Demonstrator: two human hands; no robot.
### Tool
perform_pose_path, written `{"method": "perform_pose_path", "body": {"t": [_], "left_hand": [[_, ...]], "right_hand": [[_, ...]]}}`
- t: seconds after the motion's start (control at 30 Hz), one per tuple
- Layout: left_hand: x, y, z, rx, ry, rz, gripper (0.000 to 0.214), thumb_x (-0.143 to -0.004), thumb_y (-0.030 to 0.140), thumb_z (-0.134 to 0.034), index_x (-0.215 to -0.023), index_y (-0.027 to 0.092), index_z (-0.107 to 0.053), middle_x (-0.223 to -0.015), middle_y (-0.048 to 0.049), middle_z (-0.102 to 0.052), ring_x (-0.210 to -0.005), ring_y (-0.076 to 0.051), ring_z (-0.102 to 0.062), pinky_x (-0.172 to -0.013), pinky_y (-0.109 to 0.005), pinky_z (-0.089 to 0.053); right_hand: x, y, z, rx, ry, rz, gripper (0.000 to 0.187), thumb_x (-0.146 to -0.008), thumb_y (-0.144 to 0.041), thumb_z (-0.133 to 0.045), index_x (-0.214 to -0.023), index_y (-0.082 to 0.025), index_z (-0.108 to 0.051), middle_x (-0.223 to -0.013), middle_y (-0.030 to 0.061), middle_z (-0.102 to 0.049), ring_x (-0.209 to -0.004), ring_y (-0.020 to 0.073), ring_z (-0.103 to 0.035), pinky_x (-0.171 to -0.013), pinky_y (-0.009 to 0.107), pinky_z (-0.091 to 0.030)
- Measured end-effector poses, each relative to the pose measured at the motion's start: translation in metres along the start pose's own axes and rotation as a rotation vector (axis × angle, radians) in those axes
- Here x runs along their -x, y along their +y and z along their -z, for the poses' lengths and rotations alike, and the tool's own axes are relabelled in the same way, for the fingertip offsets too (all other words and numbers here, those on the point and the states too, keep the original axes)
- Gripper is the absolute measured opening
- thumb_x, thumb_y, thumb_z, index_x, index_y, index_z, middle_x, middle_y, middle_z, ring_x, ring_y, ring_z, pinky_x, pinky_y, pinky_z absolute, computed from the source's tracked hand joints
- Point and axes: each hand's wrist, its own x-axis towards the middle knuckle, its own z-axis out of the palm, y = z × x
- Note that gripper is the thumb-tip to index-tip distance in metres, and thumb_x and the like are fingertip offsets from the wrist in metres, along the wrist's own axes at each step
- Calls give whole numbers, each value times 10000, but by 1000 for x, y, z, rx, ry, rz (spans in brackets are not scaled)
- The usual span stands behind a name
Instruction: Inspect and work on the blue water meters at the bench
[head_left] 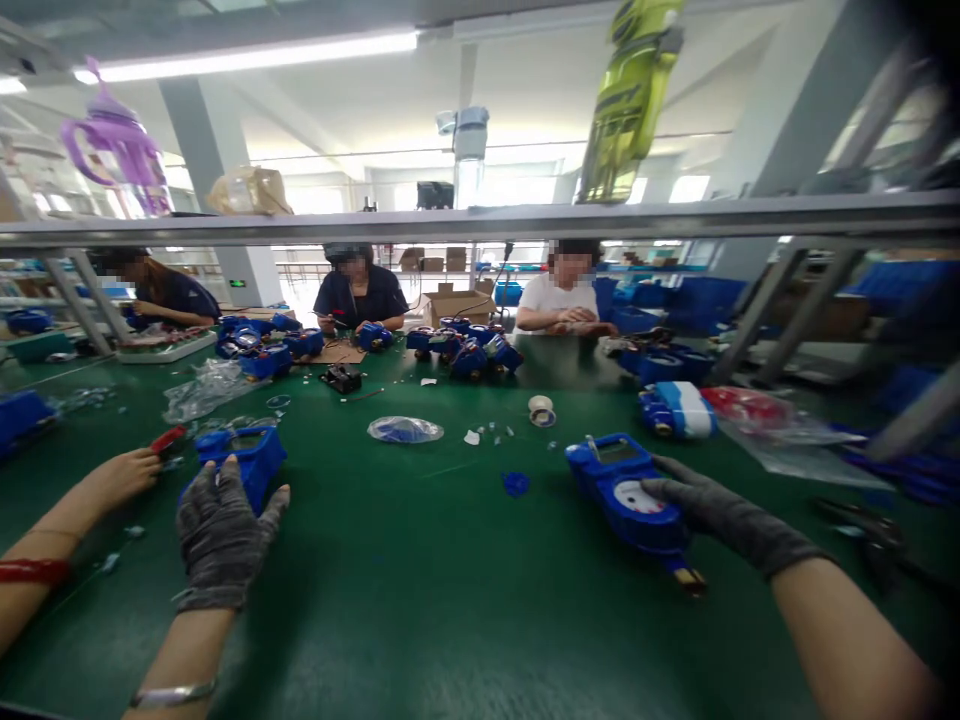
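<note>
My left hand point(223, 525), in a grey glove, grips a blue water meter point(264, 462) at the left. Its fingers lie over the near side and the thumb sticks out at the right. My right hand point(709, 505), also gloved, holds another blue water meter point(611, 485) by its right side, the thumb by the round white dial. This meter has a display window at its upper end and a brass fitting at its lower end. Close to my left hand, another person's bare hand point(124, 480) with a red bracelet holds a red-handled tool point(168, 438).
A clear plastic bag point(405, 430), a small white spool point(541, 411) and blue scraps point(515, 484) lie on the green table point(435, 620). Several meters point(465, 350) stand farther back. Dark pliers-like tools point(874, 535) lie at right. A shelf point(375, 228) with bottles crosses above; three people sit opposite.
</note>
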Motion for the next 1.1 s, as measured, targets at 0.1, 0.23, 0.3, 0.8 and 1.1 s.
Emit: {"method": "perform_pose_path", "body": {"t": [0.1, 0.23, 0.3, 0.8, 1.1], "left_hand": [[13, 49, 3, 410, -179, -153, 758, -793, 522, -565, -1398, 108, -374, -1416, -192, -443, -1320, -340, -388, -1132, -458, -239], [44, 136, 6, 1061, -738, -95, 623, -804, 522, -625, -1321, 212, -467, -1332, -117, -534, -1170, -292, -542, -991, -425, -448], [65, 175, 4, 1302, -995, -2, 639, -789, 501, -668, -1321, 205, -470, -1346, -143, -524, -1240, -328, -489, -1005, -455, -436], [102, 202, -16, 1814, -1281, 396, 895, -666, 205, -846, -1406, 242, -343, -1305, -190, -574, -1200, -404, -531, -995, -588, -442], [77, 184, -29, 1749, -1288, 351, 912, -715, 208, -808, -1454, 302, -281, -1359, -154, -545, -1219, -382, -523, -1012, -582, -435]], "right_hand": [[44, 1, -10, -206, -138, -150, 885, -674, -433, -741, -1448, -293, -335, -1192, 172, -644, -893, 314, -688, -736, 440, -554], [105, 2, -60, -275, -241, -6, 856, -695, -454, -725, -1446, -275, -356, -1284, 139, -594, -1054, 302, -640, -890, 459, -519], [126, -1, -92, -278, -337, 82, 811, -724, -476, -704, -1434, -262, -376, -1292, 127, -586, -1085, 286, -622, -940, 459, -490], [-32, 27, -160, 732, 111, 336, 222, -780, -171, -555, -976, -181, -659, -990, 63, -675, -902, 168, -604, -828, 268, -449], [-37, 20, -168, 943, 89, 332, 205, -850, -292, -531, -951, -166, -657, -995, 91, -653, -890, 178, -582, -781, 274, -414]]}}
